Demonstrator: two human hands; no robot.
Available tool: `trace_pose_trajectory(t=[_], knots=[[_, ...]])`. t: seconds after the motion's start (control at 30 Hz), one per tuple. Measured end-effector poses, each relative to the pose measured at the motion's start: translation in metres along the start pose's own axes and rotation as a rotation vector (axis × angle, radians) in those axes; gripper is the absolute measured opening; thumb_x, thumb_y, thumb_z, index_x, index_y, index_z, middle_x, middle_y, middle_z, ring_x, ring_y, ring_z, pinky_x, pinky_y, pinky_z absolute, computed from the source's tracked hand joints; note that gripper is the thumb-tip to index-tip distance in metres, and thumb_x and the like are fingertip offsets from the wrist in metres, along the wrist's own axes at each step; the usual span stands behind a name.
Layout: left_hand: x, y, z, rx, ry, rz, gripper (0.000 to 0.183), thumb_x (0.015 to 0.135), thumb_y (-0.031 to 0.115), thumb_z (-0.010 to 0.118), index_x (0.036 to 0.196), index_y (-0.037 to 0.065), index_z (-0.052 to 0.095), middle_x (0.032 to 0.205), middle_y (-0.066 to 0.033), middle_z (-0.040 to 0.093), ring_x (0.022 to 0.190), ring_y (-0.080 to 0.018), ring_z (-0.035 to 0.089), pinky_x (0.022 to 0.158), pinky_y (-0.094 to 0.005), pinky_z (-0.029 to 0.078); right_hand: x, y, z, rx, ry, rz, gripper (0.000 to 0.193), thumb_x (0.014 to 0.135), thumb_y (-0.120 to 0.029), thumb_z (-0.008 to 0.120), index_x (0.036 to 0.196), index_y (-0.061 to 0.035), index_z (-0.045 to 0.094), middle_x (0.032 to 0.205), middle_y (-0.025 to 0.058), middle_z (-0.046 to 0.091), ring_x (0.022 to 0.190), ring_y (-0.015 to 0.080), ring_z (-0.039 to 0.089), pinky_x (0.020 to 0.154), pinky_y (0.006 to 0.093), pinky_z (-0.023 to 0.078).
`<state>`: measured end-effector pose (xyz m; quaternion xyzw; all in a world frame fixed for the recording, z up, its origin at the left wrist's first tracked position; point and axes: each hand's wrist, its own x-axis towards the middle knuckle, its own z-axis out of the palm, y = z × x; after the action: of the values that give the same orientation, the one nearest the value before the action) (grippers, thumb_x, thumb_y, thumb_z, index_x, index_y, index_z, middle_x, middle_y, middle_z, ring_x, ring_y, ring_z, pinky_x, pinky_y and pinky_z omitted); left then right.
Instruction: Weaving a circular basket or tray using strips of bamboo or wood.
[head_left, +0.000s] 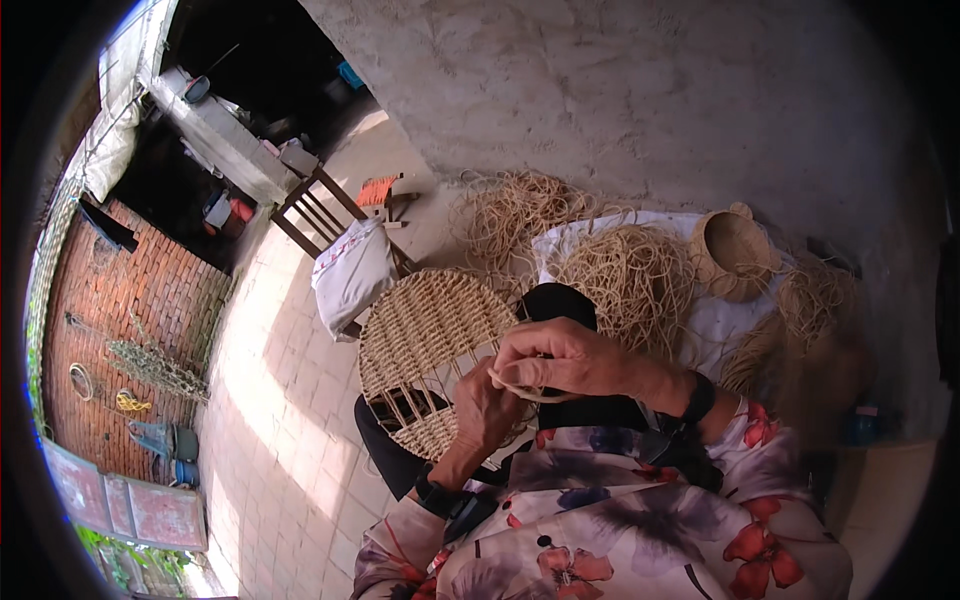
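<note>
A round, partly woven mat of straw-coloured cord [430,325] rests across my lap, its far part closely woven and a gap of bare cords showing nearer me. At its right edge, my left hand [487,405] is closed with the fingers curled against the weave. Just above and to the right, my right hand [560,358] pinches a pale strand of cord [528,392] that loops beside the left hand. The two hands almost touch. What the left fingers grip is mostly hidden behind the knuckles.
Loose heaps of cord [625,275] lie on a white cloth [705,330] to the right, with a woven basket [735,255] among them. A wooden chair [320,205] with a white sack [355,275] stands ahead-left, near a small orange-seated stool [378,192]. The grey wall [640,100] rises behind.
</note>
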<state>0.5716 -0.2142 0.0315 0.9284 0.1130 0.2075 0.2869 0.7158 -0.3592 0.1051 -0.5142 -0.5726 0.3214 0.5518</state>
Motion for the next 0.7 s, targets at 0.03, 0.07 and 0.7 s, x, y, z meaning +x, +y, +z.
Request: trace_pose_trajectory(t=[0.03,0.07,0.7], knots=[[0.001,-0.002,0.001,-0.034,0.037,-0.06,0.015,0.083,0.016,0.068,0.095,0.005,0.068,0.077,-0.014,0.065,0.071,-0.0329,0.067,0.063,-0.0406,0.052,0.0,-0.006,0.0,0.186,0.097,-0.074,0.042,0.1,-0.04,0.057,0.104,0.0005,0.067,0.093,0.0061,0.062,0.093,0.0155,0.061,0.084,0.0301,0.048],[0.001,-0.002,0.003,-0.069,0.073,-0.122,0.015,0.084,0.018,0.068,0.091,0.005,0.067,0.076,-0.0149,0.067,0.07,-0.0328,0.067,0.063,-0.0405,0.052,-0.004,-0.008,-0.005,0.169,0.26,-0.071,0.052,0.099,-0.048,0.056,0.113,0.0014,0.065,0.102,0.0058,0.062,0.1,0.0128,0.061,0.083,0.0284,0.051],[0.004,-0.001,0.009,0.001,0.145,-0.026,0.014,0.082,0.009,0.071,0.094,0.005,0.065,0.078,-0.0084,0.064,0.063,-0.0232,0.062,0.058,-0.0355,0.049,-0.036,0.079,0.037,0.027,0.396,0.353,0.018,0.093,-0.014,0.064,0.102,0.0012,0.066,0.072,0.0037,0.066,0.065,0.0084,0.062,0.06,0.0268,0.052]])
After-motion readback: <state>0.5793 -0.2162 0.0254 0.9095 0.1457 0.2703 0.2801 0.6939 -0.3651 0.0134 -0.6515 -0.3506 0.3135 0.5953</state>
